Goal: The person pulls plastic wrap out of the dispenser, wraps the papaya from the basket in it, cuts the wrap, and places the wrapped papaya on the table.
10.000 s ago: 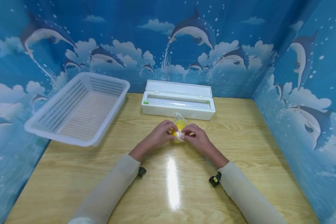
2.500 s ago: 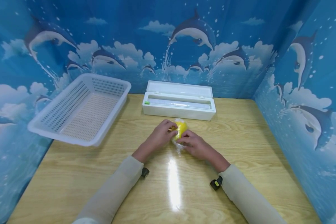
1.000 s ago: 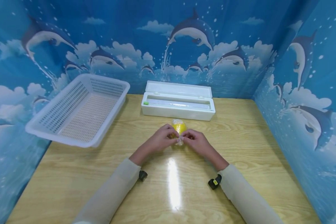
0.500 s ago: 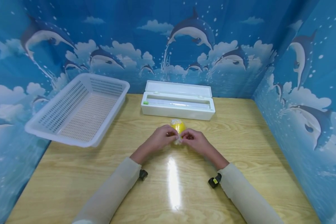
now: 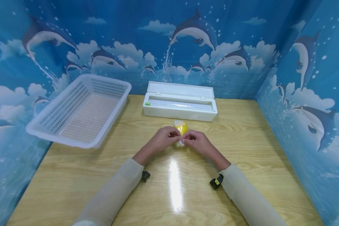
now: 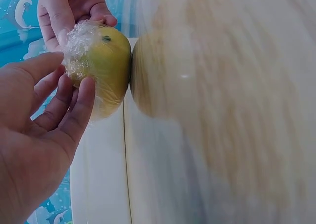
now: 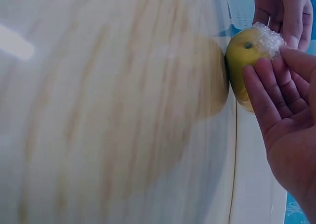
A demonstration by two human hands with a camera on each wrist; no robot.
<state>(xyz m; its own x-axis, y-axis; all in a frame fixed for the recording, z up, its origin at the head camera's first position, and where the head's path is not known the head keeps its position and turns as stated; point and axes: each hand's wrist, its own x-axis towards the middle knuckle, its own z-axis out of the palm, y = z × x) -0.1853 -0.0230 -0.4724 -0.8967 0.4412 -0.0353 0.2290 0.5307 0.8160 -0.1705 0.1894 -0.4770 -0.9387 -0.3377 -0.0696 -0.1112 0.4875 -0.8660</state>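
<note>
A yellow fruit [image 5: 182, 128], its exact kind unclear, rests on the table at the middle of the head view. Clear cling film [image 6: 81, 48] wraps it and bunches into a crumpled knot on the top side, beside the small dark stem mark. My left hand [image 5: 164, 138] pinches the bunched film from the left between thumb and fingertips. From the right, my right hand [image 5: 197, 140] pinches the same bunch, and the fingertips of both hands nearly meet. In the right wrist view, several of the right hand's fingers lie along the fruit's side [image 7: 242, 53].
Just behind the fruit stands a long white cling film box [image 5: 180, 113], lid up, with a roll inside and a green slider [image 5: 147, 104] at its left end. A white slotted basket [image 5: 107, 133] occupies the back left. Dolphin-print curtains [image 5: 135, 37] border the table.
Over ten seconds the loose film above the fruit has been gathered close, and the fruit has been turned. In the last second both hands keep working the bunch, shifting only slightly.
</note>
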